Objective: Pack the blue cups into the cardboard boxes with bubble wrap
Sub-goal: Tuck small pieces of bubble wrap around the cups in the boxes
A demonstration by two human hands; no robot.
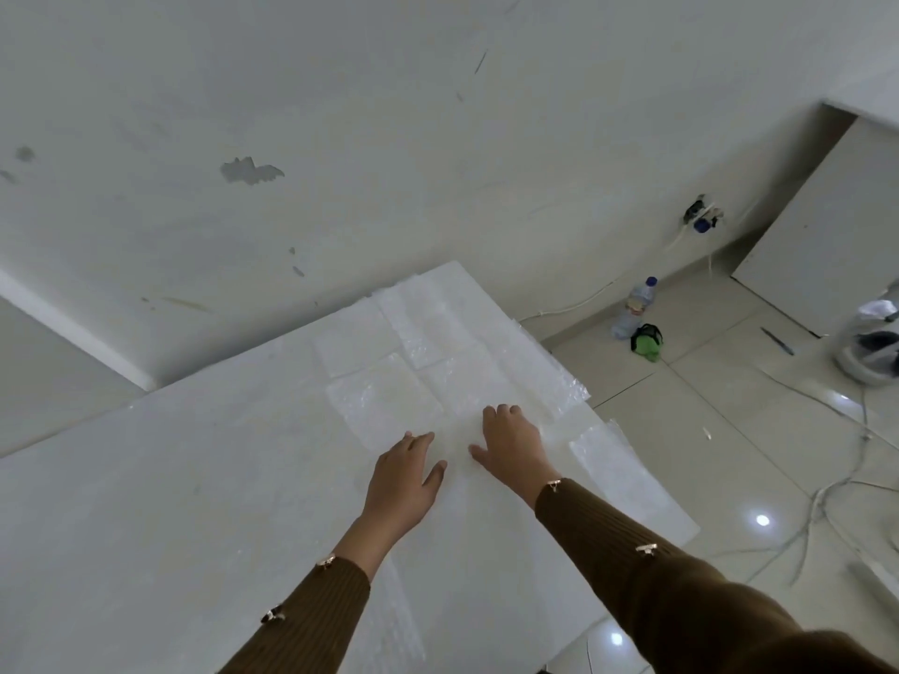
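Observation:
Several clear bubble wrap sheets [438, 367] lie spread on the white table [146, 503], overlapping toward its far right corner. My left hand [401, 484] lies flat on a sheet with fingers straight and thumb out. My right hand [511, 442] rests flat on the sheet beside it, fingers pointing away from me. Another sheet [613, 459] hangs over the table's right edge. No blue cup and no cardboard box is in view.
A white wall stands behind the table. On the tiled floor to the right are a plastic water bottle [635, 308], a green and black object [648, 342], loose white cables [827, 493] and a white bucket-like container [871, 352].

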